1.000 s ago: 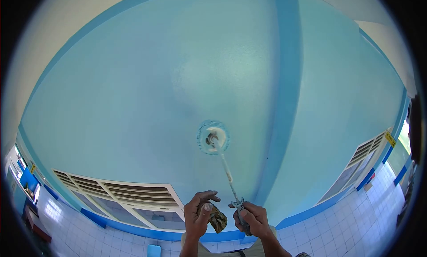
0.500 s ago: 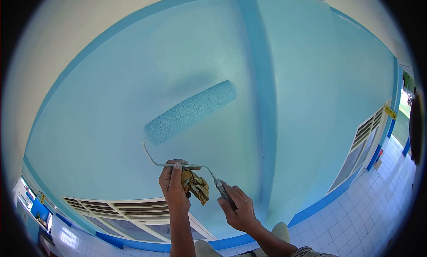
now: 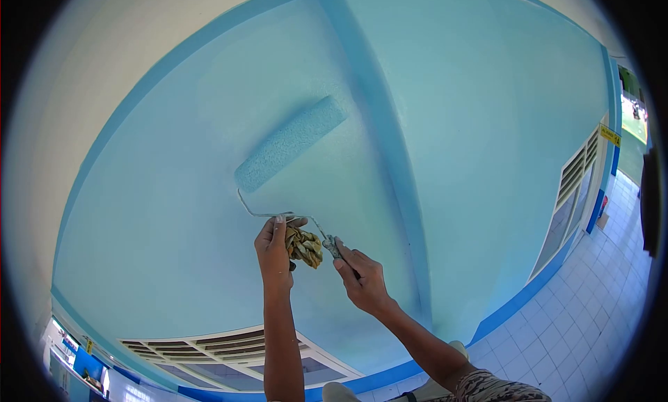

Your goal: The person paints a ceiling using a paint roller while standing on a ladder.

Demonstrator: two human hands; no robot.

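A paint roller [image 3: 291, 144] with a fluffy light-blue sleeve lies tilted against, or very near, the light-blue wall [image 3: 188, 165]. Its bent wire frame runs down to a paint-smeared handle. My right hand [image 3: 363, 282] is wrapped around that handle. With thumb and fingers my left hand [image 3: 273, 250] pinches the wire frame partway along. A crumpled, stained brownish-yellow cloth [image 3: 304, 247] is bunched in my left hand too, against the palm side. Part of the handle is hidden by my right fingers.
A darker blue raised strip [image 3: 379, 103] runs down the wall to the right of the roller. Louvred windows are low on the left [image 3: 229, 353] and at the right [image 3: 570, 193]. A yellow sign [image 3: 610, 135] sticks out near the right window, above a white tiled floor [image 3: 550, 332].
The roller and both hands have moved upward in the picture, with the roller's far end shifting left. My view has turned a little. Both grips are the same.
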